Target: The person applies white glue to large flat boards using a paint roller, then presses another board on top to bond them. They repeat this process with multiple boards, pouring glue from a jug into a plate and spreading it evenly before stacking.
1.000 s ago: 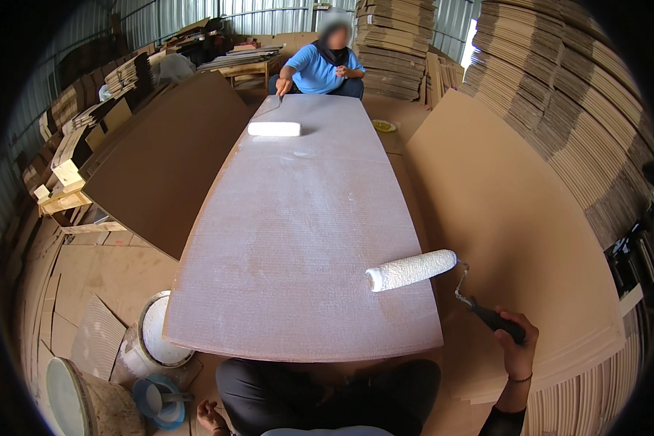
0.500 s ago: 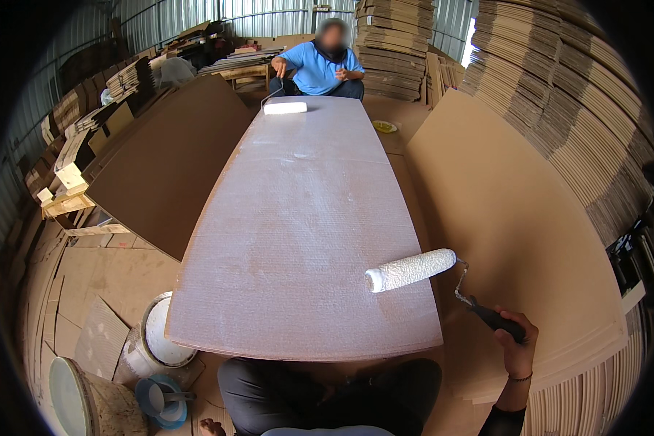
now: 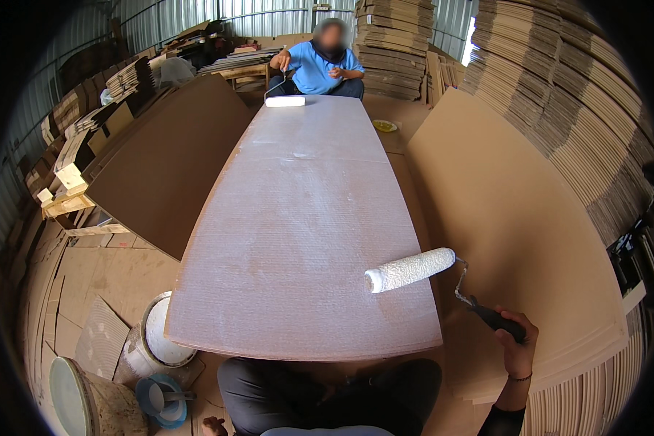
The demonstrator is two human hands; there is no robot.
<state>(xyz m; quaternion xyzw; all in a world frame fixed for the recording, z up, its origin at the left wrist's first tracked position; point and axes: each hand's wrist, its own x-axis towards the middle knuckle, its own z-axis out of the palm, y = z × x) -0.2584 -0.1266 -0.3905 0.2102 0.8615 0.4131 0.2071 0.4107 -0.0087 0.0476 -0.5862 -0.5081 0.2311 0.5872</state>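
Well left of the right grip, the left hand (image 3: 214, 426) showed only partly, its hold unclear. Nearer lay the sheet (image 3: 298, 240); ahead-left, the roller (image 3: 410, 271), handle (image 3: 491, 318) grasped by the right hand (image 3: 518, 350). A slack wrist might have dropped it.

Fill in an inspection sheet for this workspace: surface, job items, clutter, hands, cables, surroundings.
Surface: the long board carries an uneven whitish film with streaks.
Job items: near roller, white-coated, at the board's right edge; far roller at the far end, held by a co-worker.
Clutter: two stained buckets and a blue basin at lower left; a plate with something yellow beyond the board's right side.
Hands: right hand closed around the near roller's handle; left hand at the lower edge, partly cut off, grip unclear.
Cables: nothing seen.
Surroundings: cardboard stacks at right, metal wall behind.
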